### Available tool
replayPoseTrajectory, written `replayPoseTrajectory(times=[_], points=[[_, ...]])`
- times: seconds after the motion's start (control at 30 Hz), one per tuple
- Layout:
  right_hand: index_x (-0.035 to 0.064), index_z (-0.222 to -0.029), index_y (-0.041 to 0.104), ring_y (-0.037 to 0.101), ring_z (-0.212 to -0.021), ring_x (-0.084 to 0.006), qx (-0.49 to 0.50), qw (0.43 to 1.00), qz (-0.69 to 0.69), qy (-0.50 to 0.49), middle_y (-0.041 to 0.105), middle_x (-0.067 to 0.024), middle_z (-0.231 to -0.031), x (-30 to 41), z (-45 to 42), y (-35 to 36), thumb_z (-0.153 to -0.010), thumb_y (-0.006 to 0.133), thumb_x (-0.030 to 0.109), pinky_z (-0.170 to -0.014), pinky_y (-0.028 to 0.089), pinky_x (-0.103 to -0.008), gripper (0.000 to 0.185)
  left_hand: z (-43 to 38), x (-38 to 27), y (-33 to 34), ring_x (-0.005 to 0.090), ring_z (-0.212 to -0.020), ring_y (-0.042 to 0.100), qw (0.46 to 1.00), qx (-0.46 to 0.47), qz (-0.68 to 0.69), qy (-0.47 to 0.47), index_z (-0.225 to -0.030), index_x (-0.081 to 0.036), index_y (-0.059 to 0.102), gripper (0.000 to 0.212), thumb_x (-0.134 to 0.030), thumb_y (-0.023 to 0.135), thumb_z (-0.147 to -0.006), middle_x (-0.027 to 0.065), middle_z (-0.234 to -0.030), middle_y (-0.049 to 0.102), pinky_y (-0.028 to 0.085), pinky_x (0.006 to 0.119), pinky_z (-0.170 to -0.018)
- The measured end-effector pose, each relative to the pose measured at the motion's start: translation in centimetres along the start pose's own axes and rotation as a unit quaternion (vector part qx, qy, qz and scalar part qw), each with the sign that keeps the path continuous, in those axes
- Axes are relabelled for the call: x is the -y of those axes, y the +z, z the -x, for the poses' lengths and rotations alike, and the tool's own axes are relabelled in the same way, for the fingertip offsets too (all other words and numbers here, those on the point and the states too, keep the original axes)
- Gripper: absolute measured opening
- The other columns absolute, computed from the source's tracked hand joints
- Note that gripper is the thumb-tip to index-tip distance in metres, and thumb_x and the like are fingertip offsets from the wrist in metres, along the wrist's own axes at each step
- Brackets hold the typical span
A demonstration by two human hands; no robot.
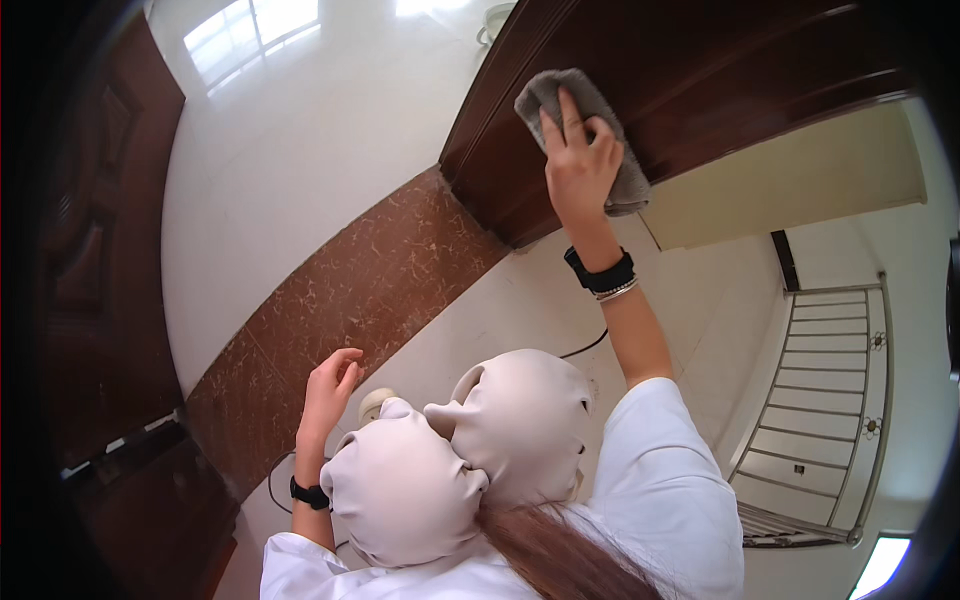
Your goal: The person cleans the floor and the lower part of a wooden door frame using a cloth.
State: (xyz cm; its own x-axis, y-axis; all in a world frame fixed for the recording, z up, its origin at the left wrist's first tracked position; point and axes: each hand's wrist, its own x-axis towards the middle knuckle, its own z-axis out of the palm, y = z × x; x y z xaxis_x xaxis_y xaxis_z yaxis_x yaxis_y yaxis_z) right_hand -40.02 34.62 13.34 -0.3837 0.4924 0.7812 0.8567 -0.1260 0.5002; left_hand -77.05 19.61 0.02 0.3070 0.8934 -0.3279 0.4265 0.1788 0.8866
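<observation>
My right hand lies flat on a folded grey cloth, pressing it to the dark brown wooden door frame at the upper right. Its fingers are spread over the cloth, and the thumb side is partly hidden. My left hand holds nothing; it hangs with loosely curled fingers beside my left knee, above the reddish-brown marble threshold. Both knees are bent up before me in pale trousers, the right knee nearer the frame.
A dark panelled wooden door stands at the left. White glossy floor stretches beyond the threshold. Metal stair railings rise at the right. A black cable runs by my legs. A pale container is partly hidden behind the frame.
</observation>
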Motion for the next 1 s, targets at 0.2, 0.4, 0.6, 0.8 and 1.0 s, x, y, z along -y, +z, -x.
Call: replayPoseTrajectory(times=[0.2,0.4,0.6,0.8,1.0], points=[[0.0183,-0.095,0.070,0.047,-0.091,-0.0197,0.167,0.982,-0.085,-0.031,0.056,0.0033,-0.126,7.0,10.7,3.7,-0.074,0.062,0.008,-0.077,0.039,-0.0323,0.025,0.9,-0.7,-0.6,0.0172,-0.082,0.066,0.999,-0.010,-0.013,-0.048,-0.108,0.001,0.059,0.022,-0.008,0.051,-0.090,0.0125,-0.088,0.067,0.051,0.028,-0.072],[0.0177,-0.113,0.062,0.046,-0.100,-0.0239,0.416,0.871,-0.255,0.059,0.048,-0.0016,-0.135,11.6,20.1,4.0,-0.071,0.065,0.010,-0.085,0.041,-0.0376,0.043,0.4,0.9,0.5,0.0192,-0.083,0.067,0.998,-0.008,-0.027,-0.060,-0.108,0.000,0.060,0.024,-0.012,0.053,-0.088,0.0133,-0.089,0.067,0.050,0.030,-0.073],[0.0142,-0.126,0.054,0.046,-0.103,-0.0274,0.474,0.833,-0.273,0.085,0.041,-0.0132,-0.139,15.0,26.6,0.9,-0.070,0.067,0.012,-0.090,0.042,-0.0398,0.057,-1.8,1.0,3.2,0.0163,-0.084,0.066,0.995,0.044,-0.058,-0.073,-0.109,0.000,0.059,0.022,-0.009,0.052,-0.090,0.0110,-0.090,0.066,0.050,0.028,-0.075],[0.0102,-0.129,0.051,0.047,-0.100,-0.0279,0.450,0.828,-0.334,0.033,0.041,-0.0181,-0.138,15.9,24.3,4.0,-0.073,0.064,0.013,-0.089,0.044,-0.0368,0.057,-4.8,1.7,4.8,0.0210,-0.073,0.062,0.995,0.051,-0.039,-0.072,-0.106,-0.003,0.061,0.023,-0.013,0.054,-0.087,0.0126,-0.083,0.065,0.049,0.032,-0.069],[0.0062,-0.121,0.057,0.053,-0.094,-0.0288,0.385,0.879,-0.279,0.013,0.047,-0.0247,-0.130,20.1,21.0,11.6,-0.080,0.054,0.012,-0.081,0.048,-0.0346,0.041,-7.0,1.5,5.4,0.0197,-0.070,0.061,0.995,0.044,-0.027,-0.086,-0.106,-0.003,0.061,0.022,-0.013,0.054,-0.087,0.0123,-0.081,0.063,0.048,0.032,-0.066]])
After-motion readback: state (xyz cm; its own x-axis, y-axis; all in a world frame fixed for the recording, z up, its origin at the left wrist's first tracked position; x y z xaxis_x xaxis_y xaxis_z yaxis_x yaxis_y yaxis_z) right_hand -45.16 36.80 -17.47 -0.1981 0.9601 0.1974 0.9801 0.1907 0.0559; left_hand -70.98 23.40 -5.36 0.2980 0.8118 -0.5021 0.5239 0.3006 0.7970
